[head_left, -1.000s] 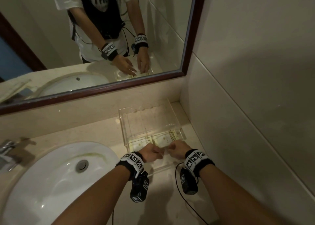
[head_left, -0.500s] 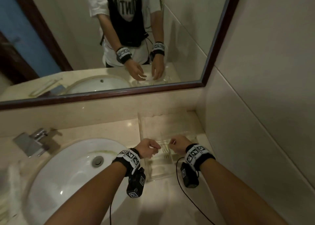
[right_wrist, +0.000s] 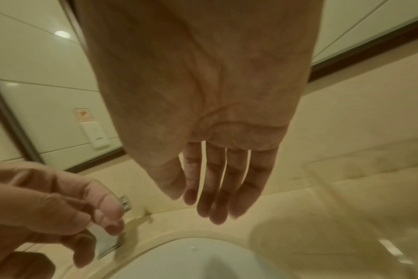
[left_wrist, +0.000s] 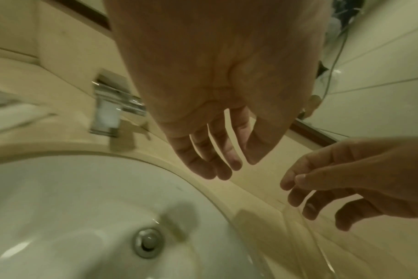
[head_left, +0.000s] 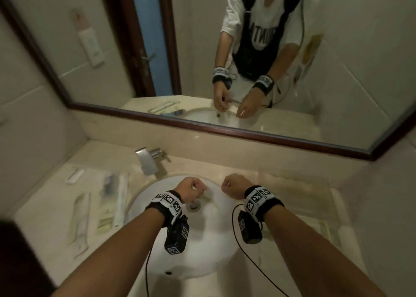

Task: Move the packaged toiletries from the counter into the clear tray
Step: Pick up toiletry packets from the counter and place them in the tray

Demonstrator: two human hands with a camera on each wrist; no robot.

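Note:
Several packaged toiletries lie on the counter left of the sink: a long white packet [head_left: 120, 201], a small white one [head_left: 75, 176] and a clear sleeve [head_left: 82, 220]. The clear tray [head_left: 334, 209] stands on the counter to the right, blurred; its wall shows as a faint edge [right_wrist: 346, 169]. Both hands hover over the basin, apart from tray and packets. My left hand [head_left: 191, 189] hangs with relaxed fingers [left_wrist: 212, 166] and holds nothing. My right hand [head_left: 233, 186] has near-straight fingers [right_wrist: 212, 205] and is empty too.
The white sink [head_left: 202, 247] with its drain [head_left: 194, 205] lies under both hands, and a chrome tap [head_left: 148, 161] stands behind it. A framed mirror [head_left: 225, 132] runs along the back wall. A tiled wall closes off the right side.
Both hands have left the clear tray and swung left over the basin, their fingers loosened. The head view has turned left, bringing the tap and the counter packets into sight.

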